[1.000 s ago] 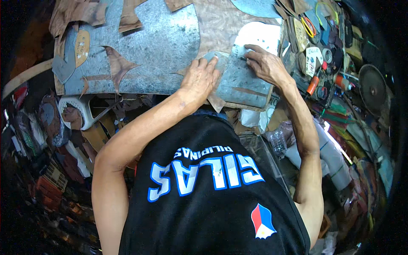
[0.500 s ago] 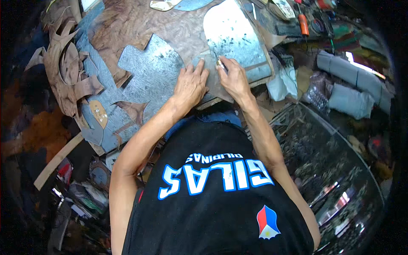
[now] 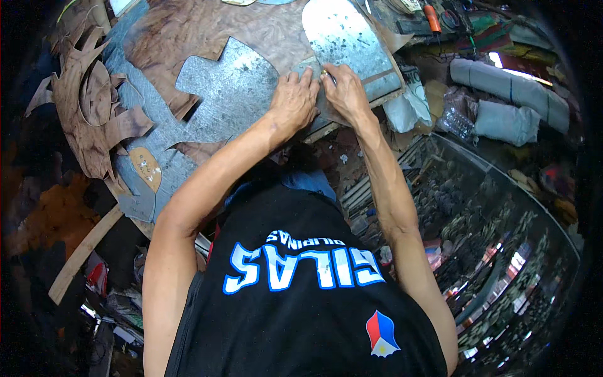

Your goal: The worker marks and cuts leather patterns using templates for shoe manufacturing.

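My left hand (image 3: 295, 97) lies with its fingers stretched out flat, pressing on a small greyish flat piece (image 3: 308, 65) over brown leather (image 3: 270, 24). Close beside it, my right hand (image 3: 347, 94) is closed round a slim pointed tool (image 3: 328, 76) with a brass-coloured collar. The tool's thin tip slants toward the left edge of a shiny, spotted metal sheet (image 3: 352, 47) with a rounded far end. Its exact contact point is too small to make out. Left of my hands, a bare grey metal work surface (image 3: 229, 81) shows where leather has been cut away.
Curled leather offcuts (image 3: 94, 107) pile up at the left edge, near a tan oval piece (image 3: 146, 168). An orange-handled tool (image 3: 432, 20) lies at the far right. Wrapped rolls (image 3: 509, 91) and a dark glass-like panel (image 3: 502, 213) are on the right.
The whole view has shifted, and my body leans a little further left. My left hand has slid closer to the right one. The right hand still grips the tool.
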Demonstrator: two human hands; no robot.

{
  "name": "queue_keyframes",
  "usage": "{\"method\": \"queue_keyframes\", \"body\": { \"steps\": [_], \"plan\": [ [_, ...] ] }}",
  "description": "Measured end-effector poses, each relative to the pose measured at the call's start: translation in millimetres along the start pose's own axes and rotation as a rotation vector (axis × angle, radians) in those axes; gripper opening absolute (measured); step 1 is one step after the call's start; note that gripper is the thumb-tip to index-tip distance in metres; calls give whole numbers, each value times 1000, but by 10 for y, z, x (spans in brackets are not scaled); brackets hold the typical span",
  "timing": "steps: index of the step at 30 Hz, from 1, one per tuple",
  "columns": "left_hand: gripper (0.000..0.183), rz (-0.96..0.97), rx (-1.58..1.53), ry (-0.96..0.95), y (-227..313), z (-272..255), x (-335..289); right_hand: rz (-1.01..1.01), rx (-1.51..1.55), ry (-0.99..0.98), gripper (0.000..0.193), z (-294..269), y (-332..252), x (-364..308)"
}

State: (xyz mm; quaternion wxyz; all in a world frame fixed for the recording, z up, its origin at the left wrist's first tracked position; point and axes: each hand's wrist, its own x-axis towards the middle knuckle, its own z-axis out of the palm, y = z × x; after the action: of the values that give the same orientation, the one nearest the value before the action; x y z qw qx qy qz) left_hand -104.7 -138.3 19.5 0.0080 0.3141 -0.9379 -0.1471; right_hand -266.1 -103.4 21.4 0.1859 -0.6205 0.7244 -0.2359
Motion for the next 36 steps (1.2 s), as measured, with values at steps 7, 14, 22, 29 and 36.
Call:
{"method": "queue_keyframes", "body": {
  "steps": [7,14,22,29,36],
  "plan": [
    [60,21,-7,-31,-38,-15,34,128,-27,-32,29,-87,-208,-447],
    [57,85,-25,20,-39,0,60,199,19,66,31,-44,-379,-1016],
    [53,97,55,14,-56,63,94,330,50,105,27,-3,-559,-1213],
    [53,97,62,-24,-46,14,117,366,18,115,24,34,-634,-1269],
    [56,94,35,-43,-64,10,115,377,13,122,24,38,-640,-1288]
  ]
}}
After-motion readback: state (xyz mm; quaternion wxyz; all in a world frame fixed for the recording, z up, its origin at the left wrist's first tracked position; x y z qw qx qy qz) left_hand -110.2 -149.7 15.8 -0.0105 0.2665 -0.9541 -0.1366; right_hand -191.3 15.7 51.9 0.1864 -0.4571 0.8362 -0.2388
